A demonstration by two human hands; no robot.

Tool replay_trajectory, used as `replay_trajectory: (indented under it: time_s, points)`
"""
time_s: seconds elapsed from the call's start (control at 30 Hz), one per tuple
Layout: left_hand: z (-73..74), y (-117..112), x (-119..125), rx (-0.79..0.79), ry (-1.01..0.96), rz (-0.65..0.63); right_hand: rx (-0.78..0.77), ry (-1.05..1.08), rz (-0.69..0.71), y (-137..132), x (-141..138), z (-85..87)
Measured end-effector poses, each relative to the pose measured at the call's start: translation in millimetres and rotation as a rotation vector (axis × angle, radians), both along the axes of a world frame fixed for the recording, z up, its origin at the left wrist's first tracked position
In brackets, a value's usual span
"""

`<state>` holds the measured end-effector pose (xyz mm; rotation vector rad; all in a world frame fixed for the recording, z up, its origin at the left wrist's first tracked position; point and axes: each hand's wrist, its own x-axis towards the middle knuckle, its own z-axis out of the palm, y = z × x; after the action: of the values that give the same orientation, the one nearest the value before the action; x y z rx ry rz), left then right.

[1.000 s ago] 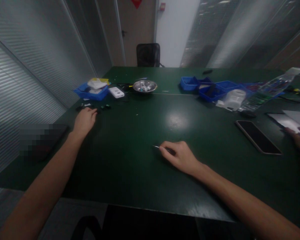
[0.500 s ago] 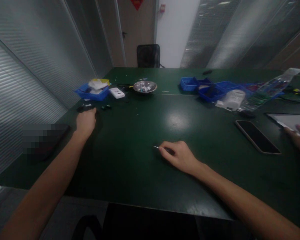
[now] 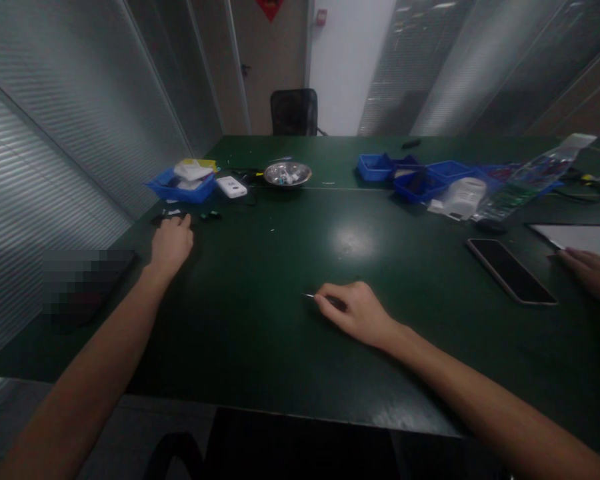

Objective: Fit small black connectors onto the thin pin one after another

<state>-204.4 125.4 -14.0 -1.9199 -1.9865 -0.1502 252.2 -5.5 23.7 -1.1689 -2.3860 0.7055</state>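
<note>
My left hand (image 3: pixel 173 243) reaches across the green table (image 3: pixel 260 333) at the left. Its fingers are stretched out over a dark flat item (image 3: pixel 160 218) with small pale pieces on it; whether they touch it I cannot tell. Just right of the fingertips lie small dark green pieces (image 3: pixel 211 215). My right hand (image 3: pixel 357 310) rests on the table near the middle, closed on a slim dark tool with a pointed silver tip (image 3: pixel 309 295). The tip points left, and most of the tool is hidden by the fingers.
Behind my left hand stand a blue tray (image 3: pixel 193 195), a white device (image 3: pixel 231 187) and a metal dish (image 3: pixel 287 175) of small parts. Blue bins (image 3: pixel 375 168), a clear bottle (image 3: pixel 535 177) and a phone (image 3: pixel 511 271) lie right. Another person's hand (image 3: pixel 593 272) rests by a white panel (image 3: pixel 580 239).
My left hand's fingers have spread and lifted slightly at the dark item. My right hand stays in place. The other person's hand has shifted along the white panel's edge.
</note>
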Motion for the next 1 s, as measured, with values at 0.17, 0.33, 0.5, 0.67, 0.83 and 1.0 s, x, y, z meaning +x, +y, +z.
replay_trajectory:
  time_s: [0.17, 0.33, 0.5, 0.67, 0.83, 1.0]
  points:
    - [6.6, -3, 26, 0.064, -0.282, -0.182, 0.011, 0.009, 0.005, 1, 0, -1.1]
    - [17.7, -26, 94, -0.032, -0.554, -0.475, 0.032, 0.006, 0.008, 1, 0, -2.8]
    - [25.2, -68, 164, -0.303, -0.715, -0.828, 0.108, -0.09, -0.027, 4, 2, -2.2]
    - [33.6, -97, 195, -0.482, -0.79, -0.973, 0.116, -0.185, -0.006, 6, 3, 1.4]
    - [35.8, -104, 200, -0.557, -0.767, -0.989, 0.128, -0.238, 0.042, 7, 2, 0.5]
    - [31.6, -101, 199, -0.553, -0.756, -0.993, 0.137, -0.238, 0.06, 8, 2, 1.1]
